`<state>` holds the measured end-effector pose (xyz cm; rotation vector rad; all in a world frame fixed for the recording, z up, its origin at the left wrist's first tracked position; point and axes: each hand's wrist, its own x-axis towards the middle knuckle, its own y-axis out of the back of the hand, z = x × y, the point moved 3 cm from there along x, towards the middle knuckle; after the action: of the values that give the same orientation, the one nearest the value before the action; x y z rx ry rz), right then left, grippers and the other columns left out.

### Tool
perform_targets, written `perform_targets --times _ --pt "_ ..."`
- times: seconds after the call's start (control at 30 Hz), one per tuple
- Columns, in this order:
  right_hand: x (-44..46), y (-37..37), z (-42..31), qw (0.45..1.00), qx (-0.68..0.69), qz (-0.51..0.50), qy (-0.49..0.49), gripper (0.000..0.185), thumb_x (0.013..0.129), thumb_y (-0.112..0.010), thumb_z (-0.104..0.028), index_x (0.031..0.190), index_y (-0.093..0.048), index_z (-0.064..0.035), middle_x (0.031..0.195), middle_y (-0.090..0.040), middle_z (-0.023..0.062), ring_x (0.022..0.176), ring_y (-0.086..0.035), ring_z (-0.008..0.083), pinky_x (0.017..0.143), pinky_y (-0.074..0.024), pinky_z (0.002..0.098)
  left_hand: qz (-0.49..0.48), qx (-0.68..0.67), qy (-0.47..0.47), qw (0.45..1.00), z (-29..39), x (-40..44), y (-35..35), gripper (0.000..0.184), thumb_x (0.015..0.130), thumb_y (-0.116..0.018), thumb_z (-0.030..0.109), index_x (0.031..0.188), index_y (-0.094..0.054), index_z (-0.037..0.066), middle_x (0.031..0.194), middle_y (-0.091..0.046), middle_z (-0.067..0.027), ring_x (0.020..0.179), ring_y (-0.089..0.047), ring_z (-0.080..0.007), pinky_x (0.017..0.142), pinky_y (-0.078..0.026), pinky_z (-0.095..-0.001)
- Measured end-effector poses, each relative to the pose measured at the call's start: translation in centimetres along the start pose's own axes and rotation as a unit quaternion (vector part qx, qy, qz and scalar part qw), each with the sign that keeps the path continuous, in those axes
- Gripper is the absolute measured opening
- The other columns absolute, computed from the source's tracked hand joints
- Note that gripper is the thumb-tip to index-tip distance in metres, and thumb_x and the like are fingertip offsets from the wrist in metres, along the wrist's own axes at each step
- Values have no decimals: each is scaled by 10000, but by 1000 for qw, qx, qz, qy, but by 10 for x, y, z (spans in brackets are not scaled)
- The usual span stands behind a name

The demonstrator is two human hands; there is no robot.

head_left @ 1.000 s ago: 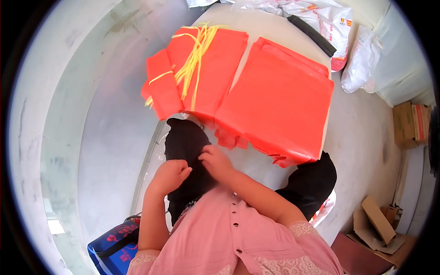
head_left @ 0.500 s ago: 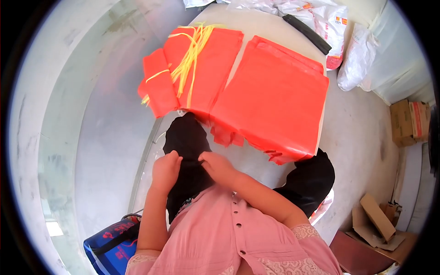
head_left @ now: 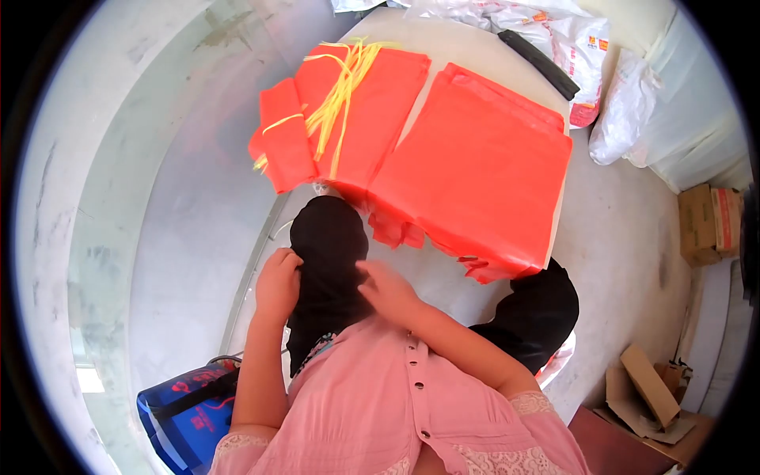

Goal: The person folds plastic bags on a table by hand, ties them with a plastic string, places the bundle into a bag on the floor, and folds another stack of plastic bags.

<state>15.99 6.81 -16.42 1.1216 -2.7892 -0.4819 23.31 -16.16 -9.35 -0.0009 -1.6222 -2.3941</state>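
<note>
My left hand (head_left: pixel 279 286) rests against the outer side of my black-trousered leg (head_left: pixel 328 245), its fingers loosely bent and nothing seen in them. On the inner side of the same leg is my right hand (head_left: pixel 389 293), fingers apart and slightly blurred. Beyond the knees, a wide stack of red plastic sheets or bags (head_left: pixel 483 166) lies on the table (head_left: pixel 467 39). Left of it is a second red stack (head_left: pixel 380 103) with a bunch of yellow ties (head_left: pixel 342 95) on top. A folded red bundle (head_left: pixel 289 154), bound with a yellow tie, sits at the far left.
A black bar-like object (head_left: pixel 538 63) lies at the table's back right, near white printed sacks (head_left: pixel 582 59). Cardboard boxes (head_left: pixel 701 226) stand at the right wall, with an opened carton (head_left: pixel 649 388) lower down. A blue bag (head_left: pixel 186 416) is at my left side.
Both hands were pinching at the trouser cloth over my leg. Now the fingers have loosened and the hands are farther apart. The view has shifted slightly; the red stacks stay put.
</note>
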Motion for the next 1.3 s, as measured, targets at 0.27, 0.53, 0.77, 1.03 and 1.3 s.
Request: perform_targets --times 0.27,0.53,0.77,1.03,1.3 --pt "35 1 12 978 -114 91 146 119 899 -700 -74 1005 -661 -37 1166 -641 140 1104 -603 405 936 -516 452 -27 -146 134 980 -39 -19 -22 156 879 -563 36 1023 -623 42 895 -678 -212 890 -657 -433 785 -523 -466" --pt "-19 -19 12 978 -68 -198 4 141 1032 -569 -197 1135 -599 -106 972 -673 153 947 -653 364 839 -519 456 -128 -111 234 957 -49 -39 -20 198 853 -596 138 1025 -666 66 805 -661 -199 847 -675 -388 760 -524 -464" --pt "-1 3 -8 998 -8 3 57 250 1039 -554 -202 1274 -590 -124 1092 -676 165 1031 -657 377 909 -521 441 150 -154 -37 976 -4 1 -18 128 864 -604 123 927 -683 45 750 -645 -152 812 -661 -394 735 -515 -482" --pt "11 -11 2 989 -104 -102 -28 211 1037 -542 -238 1041 -648 -56 1016 -676 202 967 -635 451 831 -521 480 -135 -51 148 978 -8 -13 -15 235 926 -666 240 817 -648 32 731 -658 -146 727 -647 -379 686 -501 -472" --pt "11 5 -5 995 -80 15 -50 338 951 -698 -249 1203 -583 -56 1121 -663 187 1048 -646 410 882 -529 473 -45 -136 141 980 1 -2 -6 252 863 -770 154 1046 -641 39 907 -675 -120 797 -663 -343 763 -540 -441"
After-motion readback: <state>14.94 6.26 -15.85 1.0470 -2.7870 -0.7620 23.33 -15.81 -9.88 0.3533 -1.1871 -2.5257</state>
